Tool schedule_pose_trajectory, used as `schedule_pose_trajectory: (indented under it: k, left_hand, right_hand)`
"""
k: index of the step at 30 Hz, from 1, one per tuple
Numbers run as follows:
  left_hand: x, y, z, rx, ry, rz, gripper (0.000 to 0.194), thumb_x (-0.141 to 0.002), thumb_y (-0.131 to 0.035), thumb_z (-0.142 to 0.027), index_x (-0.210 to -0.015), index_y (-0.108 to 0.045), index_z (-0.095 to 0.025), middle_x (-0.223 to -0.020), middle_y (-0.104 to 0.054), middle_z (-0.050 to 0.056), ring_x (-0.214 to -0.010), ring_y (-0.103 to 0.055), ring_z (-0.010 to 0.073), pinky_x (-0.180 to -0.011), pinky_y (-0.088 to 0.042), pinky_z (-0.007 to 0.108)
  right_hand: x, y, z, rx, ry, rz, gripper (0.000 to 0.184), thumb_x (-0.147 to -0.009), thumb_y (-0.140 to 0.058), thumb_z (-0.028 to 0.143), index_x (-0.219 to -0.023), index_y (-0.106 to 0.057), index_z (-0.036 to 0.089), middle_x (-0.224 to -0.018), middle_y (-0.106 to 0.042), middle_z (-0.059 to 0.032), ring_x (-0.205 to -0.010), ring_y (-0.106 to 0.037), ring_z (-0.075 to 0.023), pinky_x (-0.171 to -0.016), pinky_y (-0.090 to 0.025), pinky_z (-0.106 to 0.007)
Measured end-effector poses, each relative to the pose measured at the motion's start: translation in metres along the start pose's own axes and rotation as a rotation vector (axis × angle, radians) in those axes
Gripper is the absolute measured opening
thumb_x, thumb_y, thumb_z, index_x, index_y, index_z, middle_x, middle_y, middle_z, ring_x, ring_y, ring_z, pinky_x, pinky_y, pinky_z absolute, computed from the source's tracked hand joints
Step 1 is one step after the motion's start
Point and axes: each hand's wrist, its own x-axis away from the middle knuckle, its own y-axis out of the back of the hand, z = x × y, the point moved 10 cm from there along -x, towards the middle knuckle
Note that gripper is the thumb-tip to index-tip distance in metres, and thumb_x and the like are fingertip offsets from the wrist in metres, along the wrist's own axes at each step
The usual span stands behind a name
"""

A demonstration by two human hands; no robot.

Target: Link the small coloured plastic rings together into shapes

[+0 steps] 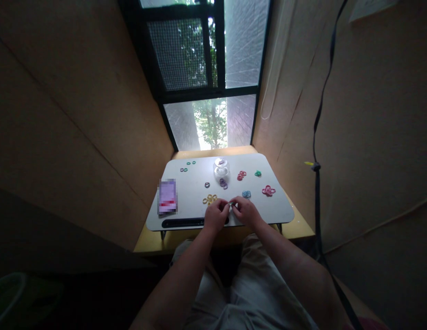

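Observation:
My left hand (216,214) and my right hand (246,211) meet over the front of a small white table (185,192). Their fingertips pinch a small greenish hair tie (232,203) between them, partly covered by the fingers. Just beyond my left hand lies a cluster of yellow hair ties (210,198). A pile of blue hair ties (246,194) is right behind my right hand. Farther off are purple hair ties (223,184), a single dark one (207,185), red ones (241,175), green ones (257,173) and pink ones (268,191).
A clear round container (221,169) stands at the table's back middle. On the left lies a blurred purple packet (168,197), with a few loose hair ties (185,170) behind it. A black slot (182,223) runs along the front edge. A dark cord (316,192) hangs at right.

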Motion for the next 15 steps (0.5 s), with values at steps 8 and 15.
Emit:
schedule_pose_trajectory:
  k: [8,15]
  left_hand:
    - [0.0003,0.0004,0.0000,-0.035,0.009,0.002,0.016,-0.083,-0.057,-0.032,-0.084,-0.066,-0.019,-0.074,-0.067,0.000,-0.068,-0.059,0.0123,-0.065,-0.041,0.024]
    - [0.0006,-0.0001,0.0000,-0.023,0.018,0.002,0.015,-0.082,-0.057,-0.031,-0.081,-0.065,-0.018,-0.073,-0.066,0.001,-0.067,-0.059,0.0126,-0.064,-0.041,0.024]
  right_hand:
    - [-0.0003,0.0006,-0.0005,-0.039,0.021,-0.023,0.020,-0.076,-0.056,0.011,-0.093,-0.063,0.019,-0.083,-0.063,-0.0016,-0.063,-0.053,-0.0121,-0.065,-0.043,-0.024]
    - [0.0003,-0.0005,-0.0021,-0.005,0.008,-0.018,0.010,-0.076,-0.056,0.013,-0.082,-0.062,0.019,-0.077,-0.060,-0.0002,-0.064,-0.053,-0.0124,-0.063,-0.041,-0.023]
